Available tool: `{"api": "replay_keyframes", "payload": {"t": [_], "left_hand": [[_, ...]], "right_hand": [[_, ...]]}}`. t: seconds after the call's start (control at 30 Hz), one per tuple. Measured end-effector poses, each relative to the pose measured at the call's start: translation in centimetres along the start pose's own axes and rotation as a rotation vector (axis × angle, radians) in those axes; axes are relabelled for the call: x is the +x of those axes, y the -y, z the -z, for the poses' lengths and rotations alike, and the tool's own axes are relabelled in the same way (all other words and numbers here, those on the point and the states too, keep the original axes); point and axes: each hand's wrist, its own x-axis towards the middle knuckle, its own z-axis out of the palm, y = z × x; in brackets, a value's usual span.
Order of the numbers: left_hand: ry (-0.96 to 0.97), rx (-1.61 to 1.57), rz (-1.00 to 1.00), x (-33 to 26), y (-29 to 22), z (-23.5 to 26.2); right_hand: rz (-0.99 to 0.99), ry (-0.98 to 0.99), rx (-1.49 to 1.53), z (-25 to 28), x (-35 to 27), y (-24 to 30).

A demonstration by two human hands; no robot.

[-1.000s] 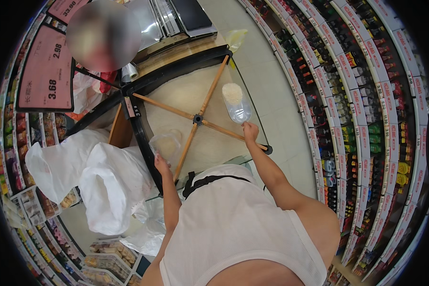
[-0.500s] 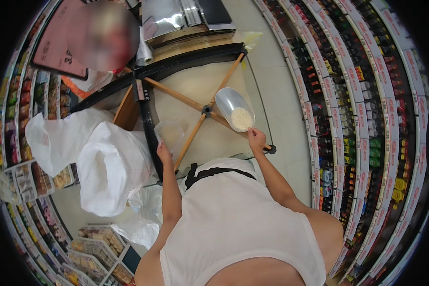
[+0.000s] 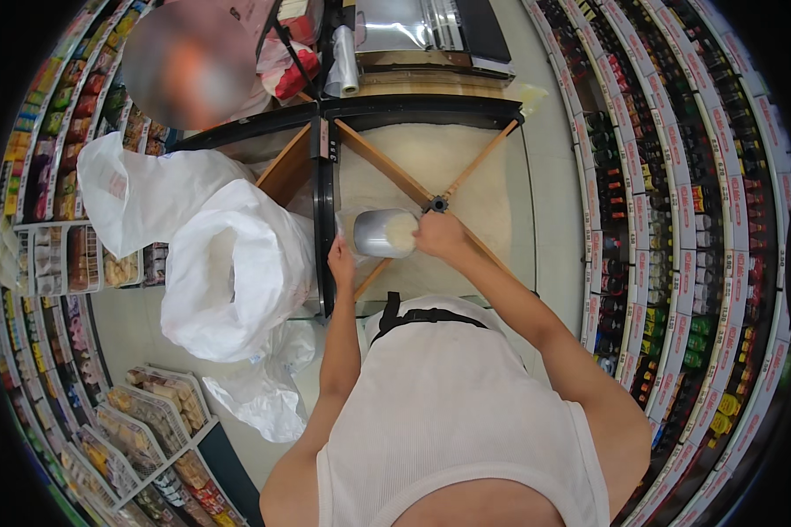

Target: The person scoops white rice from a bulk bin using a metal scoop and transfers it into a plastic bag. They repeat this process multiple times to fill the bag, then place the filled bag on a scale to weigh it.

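Observation:
My right hand (image 3: pixel 440 235) is closed round the handle end of a metal scoop (image 3: pixel 372 232). White rice grains (image 3: pixel 401 232) lie in the scoop near my fingers. Its front end is at the mouth of a thin clear plastic bag (image 3: pixel 347 220), perhaps partly inside it; the bag's film makes this hard to tell. My left hand (image 3: pixel 342 262) pinches the bag's edge on the near left side. Both hands are above a glass-sided bin of rice (image 3: pixel 487 167), crossed by wooden bars (image 3: pixel 386 160) that meet at a dark hub (image 3: pixel 438 204).
Left of the bin stand large white sacks (image 3: pixel 237 255), one with its mouth gaping. A black divider (image 3: pixel 323 202) runs along the bin's left side. Beyond are a plastic bag roll (image 3: pixel 344 66) and a metal-topped unit (image 3: pixel 404 26). Bottle shelves (image 3: pixel 659 202) line the right; snack baskets (image 3: pixel 132 430) are lower left.
My right hand has brought the scoop leftward and turned it so its front end meets the clear bag. The left hand still holds the bag. The whole view has shifted somewhat.

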Motion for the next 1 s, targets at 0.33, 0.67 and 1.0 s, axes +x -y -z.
{"api": "replay_keyframes", "payload": {"t": [0.33, 0.67, 1.0], "left_hand": [[-0.076, -0.044, -0.065, -0.7, 0.2, -0.8], [0.066, -0.112, 0.091, -0.3, 2.6, -1.7], [0.176, -0.096, 0.213, -1.7, -3.6, -0.3]], "right_hand": [[-0.217, -0.036, 0.096, 1.1, -2.3, -3.6], [-0.801, -0.391, 0.606, -4.9, -13.0, -21.5], [-1.120, -0.292, 0.773, -9.9, 3.3, -27.8]]}}
